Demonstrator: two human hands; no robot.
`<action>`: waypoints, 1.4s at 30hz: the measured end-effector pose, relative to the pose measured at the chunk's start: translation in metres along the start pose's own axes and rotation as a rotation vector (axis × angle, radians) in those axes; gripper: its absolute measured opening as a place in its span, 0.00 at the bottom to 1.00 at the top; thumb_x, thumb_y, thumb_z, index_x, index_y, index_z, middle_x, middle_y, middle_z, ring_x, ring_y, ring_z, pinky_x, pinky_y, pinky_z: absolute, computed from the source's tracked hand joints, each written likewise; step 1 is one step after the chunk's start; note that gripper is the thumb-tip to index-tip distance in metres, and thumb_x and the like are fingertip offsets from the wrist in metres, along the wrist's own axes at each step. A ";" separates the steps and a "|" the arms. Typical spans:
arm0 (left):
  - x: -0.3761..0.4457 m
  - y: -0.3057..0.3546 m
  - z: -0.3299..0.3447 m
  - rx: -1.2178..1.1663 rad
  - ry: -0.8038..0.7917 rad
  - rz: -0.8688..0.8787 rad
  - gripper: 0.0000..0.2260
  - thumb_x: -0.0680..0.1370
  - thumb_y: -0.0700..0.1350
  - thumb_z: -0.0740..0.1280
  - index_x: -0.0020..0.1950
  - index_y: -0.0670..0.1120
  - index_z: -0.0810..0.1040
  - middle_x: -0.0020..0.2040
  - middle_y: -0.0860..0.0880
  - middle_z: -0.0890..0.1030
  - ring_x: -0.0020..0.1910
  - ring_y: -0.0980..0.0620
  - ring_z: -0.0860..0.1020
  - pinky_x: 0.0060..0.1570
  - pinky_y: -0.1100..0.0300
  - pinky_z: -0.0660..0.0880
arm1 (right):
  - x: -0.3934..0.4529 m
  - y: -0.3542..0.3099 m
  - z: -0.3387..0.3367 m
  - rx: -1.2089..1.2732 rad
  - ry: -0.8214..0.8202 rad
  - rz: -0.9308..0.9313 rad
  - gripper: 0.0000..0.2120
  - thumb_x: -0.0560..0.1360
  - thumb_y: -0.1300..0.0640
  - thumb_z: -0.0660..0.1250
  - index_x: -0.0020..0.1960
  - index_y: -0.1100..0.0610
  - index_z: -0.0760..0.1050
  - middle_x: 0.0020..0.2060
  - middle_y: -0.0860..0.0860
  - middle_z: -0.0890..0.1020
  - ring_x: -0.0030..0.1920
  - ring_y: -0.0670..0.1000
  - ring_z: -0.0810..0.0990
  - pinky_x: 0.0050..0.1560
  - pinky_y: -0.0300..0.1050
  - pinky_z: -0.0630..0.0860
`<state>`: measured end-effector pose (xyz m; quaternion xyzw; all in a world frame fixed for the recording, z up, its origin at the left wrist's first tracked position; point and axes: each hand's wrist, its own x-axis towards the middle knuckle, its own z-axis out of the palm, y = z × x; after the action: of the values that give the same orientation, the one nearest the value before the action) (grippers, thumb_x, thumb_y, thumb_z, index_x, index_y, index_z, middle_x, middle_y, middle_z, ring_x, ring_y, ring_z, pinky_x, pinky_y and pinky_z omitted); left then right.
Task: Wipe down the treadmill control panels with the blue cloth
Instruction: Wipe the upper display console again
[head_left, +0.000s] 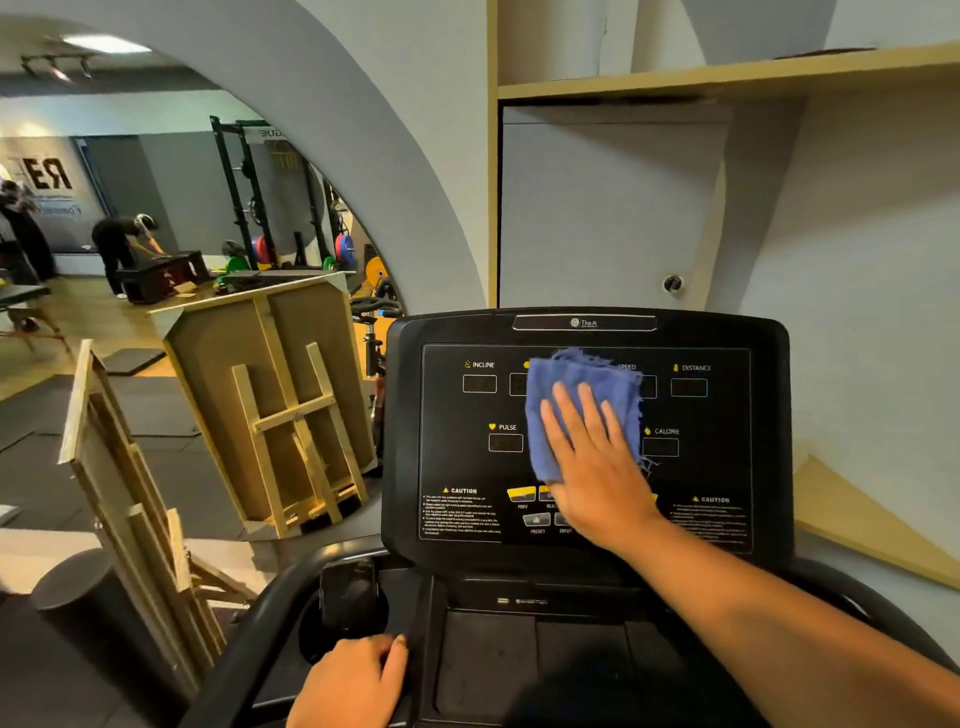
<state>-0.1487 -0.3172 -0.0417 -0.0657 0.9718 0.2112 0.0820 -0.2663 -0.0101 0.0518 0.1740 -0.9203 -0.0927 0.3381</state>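
Right hand (592, 467) flat, fingers straight and slightly spread, pressing blue cloth (576, 400) against middle of treadmill control panel (467, 467), between PULSE and CALORIE readouts. Left hand (348, 680) low at front, fingers curled onto black handrail (249, 623) beside console tray.

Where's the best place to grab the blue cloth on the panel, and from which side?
Probably the blue cloth's frayed top edge, from above. It lies free beyond the right hand's flat fingers, which press the lower part against the upright control panel. A pinch there could gather the folds.
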 end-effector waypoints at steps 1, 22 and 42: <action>0.000 0.000 -0.001 -0.001 -0.003 0.001 0.16 0.80 0.63 0.55 0.40 0.63 0.78 0.55 0.53 0.84 0.56 0.52 0.81 0.57 0.58 0.76 | -0.010 0.012 0.001 -0.006 0.016 -0.059 0.40 0.75 0.49 0.58 0.82 0.58 0.44 0.81 0.59 0.47 0.81 0.61 0.44 0.79 0.60 0.43; -0.001 0.000 -0.003 -0.033 0.011 -0.003 0.19 0.78 0.65 0.54 0.42 0.59 0.81 0.49 0.53 0.84 0.52 0.54 0.82 0.56 0.58 0.77 | 0.031 0.036 -0.020 0.080 0.068 0.256 0.39 0.77 0.49 0.58 0.82 0.53 0.43 0.81 0.56 0.50 0.81 0.58 0.43 0.79 0.59 0.43; -0.012 0.005 -0.010 -0.052 0.049 0.003 0.19 0.79 0.62 0.56 0.34 0.55 0.76 0.38 0.55 0.76 0.40 0.55 0.76 0.47 0.60 0.72 | 0.117 -0.066 -0.031 0.054 0.031 0.098 0.36 0.80 0.41 0.48 0.82 0.58 0.46 0.81 0.59 0.48 0.80 0.64 0.43 0.78 0.64 0.46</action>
<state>-0.1396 -0.3154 -0.0286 -0.0714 0.9678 0.2346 0.0560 -0.3119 -0.1174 0.1253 0.1390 -0.9245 -0.0484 0.3516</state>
